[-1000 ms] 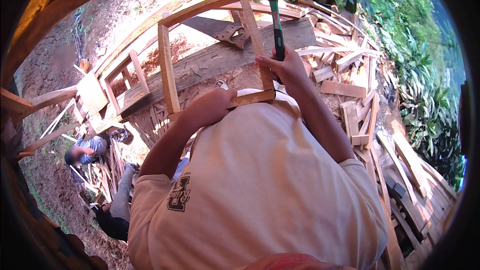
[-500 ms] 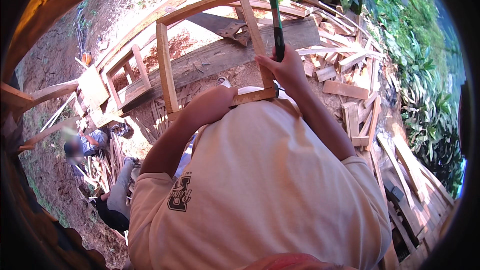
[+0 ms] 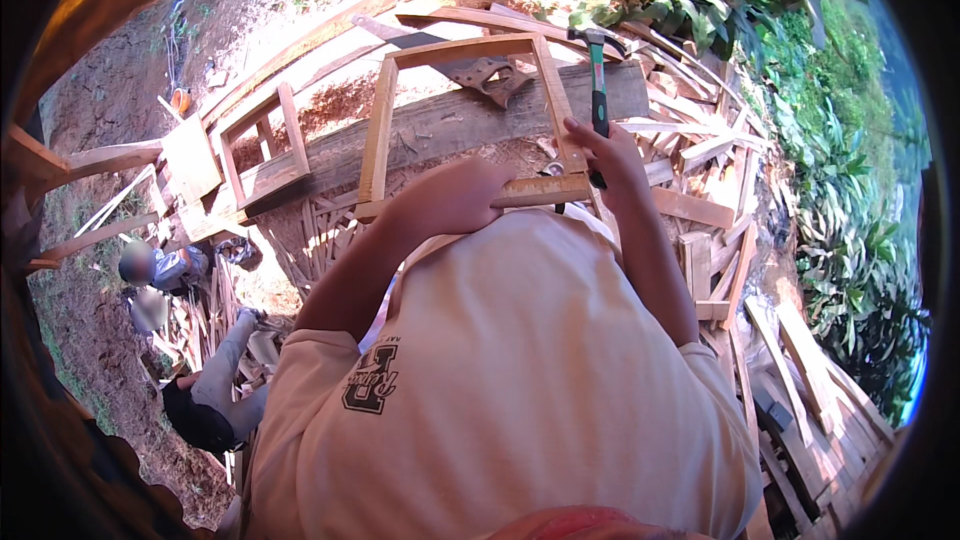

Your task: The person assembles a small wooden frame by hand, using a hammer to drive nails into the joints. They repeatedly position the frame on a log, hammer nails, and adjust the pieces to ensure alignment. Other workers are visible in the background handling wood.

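Wooden frame (image 3: 556,105), four-sided and open in the middle, was held at the front of the body, its near rail close against the pale shirt (image 3: 520,370). Left hand (image 3: 465,192) was closed over that near rail; its fingertips were hidden, so how firmly they gripped was hard to tell. Right hand (image 3: 617,160) was wrapped round the lower handle of a claw hammer (image 3: 598,80), head uppermost, just beside the frame's right rail, thumb near the wood.

Judged on handling: a square, firm hold with the left hand looked worthwhile, corners kept from twisting. Hammer wanted a relaxed grip, its head clear of the rail and the fingers.

Beyond the frame, a handsaw (image 3: 480,70) lay over the weathered plank counter (image 3: 460,120), seen partly behind the far rail. A smaller wooden frame (image 3: 293,130) stood at the counter's left end. Offcuts (image 3: 690,205) were heaped to the right, broad leaves (image 3: 850,200) past them. Two co-workers, one in blue (image 3: 180,270), one in a dark top (image 3: 195,420), were at lower left.

Writing: dark block-and-script print on the shirt; a reddish mark on the hammer, too small to read.
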### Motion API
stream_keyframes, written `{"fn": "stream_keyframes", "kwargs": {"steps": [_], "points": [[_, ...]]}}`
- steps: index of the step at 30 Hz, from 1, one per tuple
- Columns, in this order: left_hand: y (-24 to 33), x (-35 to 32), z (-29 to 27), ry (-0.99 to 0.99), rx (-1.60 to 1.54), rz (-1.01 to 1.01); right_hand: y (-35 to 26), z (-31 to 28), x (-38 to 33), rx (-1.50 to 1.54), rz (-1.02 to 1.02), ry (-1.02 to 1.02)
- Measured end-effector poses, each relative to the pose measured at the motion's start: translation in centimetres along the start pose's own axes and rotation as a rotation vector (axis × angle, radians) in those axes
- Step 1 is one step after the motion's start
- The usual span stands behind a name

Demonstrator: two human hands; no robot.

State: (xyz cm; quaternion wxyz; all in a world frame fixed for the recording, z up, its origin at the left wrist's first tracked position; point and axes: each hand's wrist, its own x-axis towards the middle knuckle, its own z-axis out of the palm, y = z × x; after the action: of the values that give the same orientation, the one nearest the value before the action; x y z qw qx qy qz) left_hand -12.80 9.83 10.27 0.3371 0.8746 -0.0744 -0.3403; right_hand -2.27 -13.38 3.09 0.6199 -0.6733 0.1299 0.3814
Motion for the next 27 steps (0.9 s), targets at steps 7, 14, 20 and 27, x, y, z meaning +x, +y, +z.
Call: {"fn": "stream_keyframes", "kwargs": {"steps": [7, 14, 20, 27], "points": [[1.7, 4.2, 3.0, 0.05, -0.119, 0.191, 2.5, -4.7, -1.1, 0.128, 0.122, 0.194], [2.1, 7.9, 3.5, 0.003, -0.244, 0.073, 4.5, -7.6, 2.2, 0.27, 0.168, 0.127], [1.6, 9.5, 1.8, 0.034, -0.564, -0.084, 3.3, -7.1, 3.7, 0.331, 0.096, 0.043], [0.7, 10.2, 1.2, 0.111, -0.731, -0.113, 1.2, -4.5, 2.4, 0.181, -0.109, 0.084]]}}
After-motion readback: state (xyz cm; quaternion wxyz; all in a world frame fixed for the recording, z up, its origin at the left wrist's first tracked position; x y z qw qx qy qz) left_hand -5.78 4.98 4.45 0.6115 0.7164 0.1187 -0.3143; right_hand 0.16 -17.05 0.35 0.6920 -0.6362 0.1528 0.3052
